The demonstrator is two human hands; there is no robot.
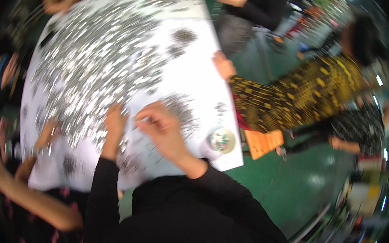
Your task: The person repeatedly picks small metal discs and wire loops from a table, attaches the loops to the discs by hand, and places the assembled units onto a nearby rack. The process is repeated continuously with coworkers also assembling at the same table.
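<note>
Small shiny metal pieces (103, 58) lie in a wide, loose heap over the white table (199, 71); motion blur hides their exact kind. At the heap's near edge is my left hand (116, 123), its fingers pointing into the pieces and too smeared to read. My right hand (163, 132) hovers just to its right, fingers curled and the thumb drawn toward them; whatever sits between the tips is too small to make out. Beyond the right hand spreads a cluster of small dark pieces (181, 111). Another dark cluster (129, 166) lies near my left sleeve.
A round white bowl (223, 140) with green and white bits stands at the table's near right corner. Co-workers' hands reach in around the table, including a bare forearm (39, 203) at left and a yellow-black patterned sleeve (279, 101) at right. An orange stool (263, 143) stands beyond.
</note>
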